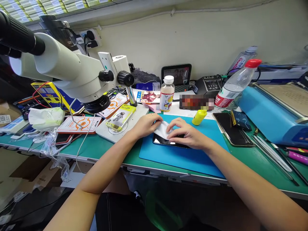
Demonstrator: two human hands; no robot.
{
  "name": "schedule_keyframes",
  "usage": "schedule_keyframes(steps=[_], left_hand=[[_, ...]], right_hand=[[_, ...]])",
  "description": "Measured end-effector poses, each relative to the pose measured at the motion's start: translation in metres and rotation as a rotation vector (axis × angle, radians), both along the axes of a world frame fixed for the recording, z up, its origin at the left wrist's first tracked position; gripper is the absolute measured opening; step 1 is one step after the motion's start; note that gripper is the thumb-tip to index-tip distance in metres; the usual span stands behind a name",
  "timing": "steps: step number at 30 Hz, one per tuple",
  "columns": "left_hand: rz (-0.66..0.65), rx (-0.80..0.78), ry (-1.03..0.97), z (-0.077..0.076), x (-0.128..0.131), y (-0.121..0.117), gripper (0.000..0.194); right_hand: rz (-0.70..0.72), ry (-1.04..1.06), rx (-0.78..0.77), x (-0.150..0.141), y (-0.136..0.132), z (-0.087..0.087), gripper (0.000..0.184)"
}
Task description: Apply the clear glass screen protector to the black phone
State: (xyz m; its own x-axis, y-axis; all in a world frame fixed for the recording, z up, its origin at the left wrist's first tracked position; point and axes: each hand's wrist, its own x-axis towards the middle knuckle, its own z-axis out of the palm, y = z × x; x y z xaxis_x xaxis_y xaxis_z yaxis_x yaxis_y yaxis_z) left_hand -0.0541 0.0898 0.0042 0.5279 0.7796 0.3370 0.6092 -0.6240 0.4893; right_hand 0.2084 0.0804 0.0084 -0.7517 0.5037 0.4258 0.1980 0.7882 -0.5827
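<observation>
A dark smartphone lies flat on the blue mat, its upper part covered by a crumpled white tissue or cloth. My left hand is at the phone's left end, its fingers closed on the left edge of the white cloth. Over the phone's right part, my right hand curls with thumb and fingers pressed on the cloth's right side. Both hands hide part of the phone. Just behind my right hand stands a small yellow bottle.
A microscope looms at left above boxes. Behind the mat stands a drink bottle. To the right are a red-capped water bottle, another phone, tweezers and a blue machine.
</observation>
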Motion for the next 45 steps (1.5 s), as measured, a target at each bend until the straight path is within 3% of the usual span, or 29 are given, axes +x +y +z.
schedule_keyframes(steps=[8, 11, 15, 19, 21, 24, 26, 28, 32, 36, 40, 45], left_hand=[[-0.056, -0.230, 0.111, 0.009, -0.008, 0.000, 0.026], [-0.031, -0.243, 0.101, 0.007, -0.012, 0.003, 0.030], [0.014, -0.110, 0.010, 0.010, -0.010, 0.000, 0.028], [0.000, 0.098, -0.171, 0.038, 0.004, -0.033, 0.020], [-0.073, 0.167, -0.227, 0.055, 0.015, -0.057, 0.020], [-0.309, 0.325, -0.279, 0.068, 0.033, -0.080, 0.014], [-0.311, 0.333, -0.116, 0.064, 0.041, -0.081, 0.018], [-0.201, 0.230, 0.167, 0.051, 0.041, -0.072, 0.020], [-0.051, 0.149, 0.286, 0.016, 0.027, -0.060, 0.031], [-0.051, 0.097, 0.376, -0.008, 0.013, -0.074, 0.043], [0.013, 0.061, 0.437, -0.020, 0.010, -0.093, 0.066], [0.059, 0.006, 0.480, -0.019, 0.026, -0.106, 0.091]], right_hand=[[0.152, -0.130, -0.114, 0.001, 0.003, 0.000, 0.034], [0.186, -0.172, -0.135, 0.001, 0.005, -0.001, 0.036], [0.141, -0.184, -0.138, 0.000, 0.005, -0.001, 0.039], [0.085, -0.166, -0.116, 0.001, 0.002, -0.001, 0.040], [0.077, -0.154, -0.099, 0.000, 0.000, 0.000, 0.041], [0.088, -0.151, -0.073, -0.001, -0.003, 0.001, 0.040], [0.087, -0.155, -0.056, -0.002, -0.004, 0.002, 0.038], [0.085, -0.164, -0.041, -0.002, -0.004, 0.003, 0.038], [0.123, -0.187, -0.018, 0.001, -0.002, 0.005, 0.033], [0.109, -0.155, 0.007, 0.002, -0.001, 0.004, 0.030], [0.020, -0.068, 0.040, 0.004, 0.001, 0.002, 0.033], [-0.090, 0.035, 0.090, 0.007, 0.005, 0.000, 0.037]])
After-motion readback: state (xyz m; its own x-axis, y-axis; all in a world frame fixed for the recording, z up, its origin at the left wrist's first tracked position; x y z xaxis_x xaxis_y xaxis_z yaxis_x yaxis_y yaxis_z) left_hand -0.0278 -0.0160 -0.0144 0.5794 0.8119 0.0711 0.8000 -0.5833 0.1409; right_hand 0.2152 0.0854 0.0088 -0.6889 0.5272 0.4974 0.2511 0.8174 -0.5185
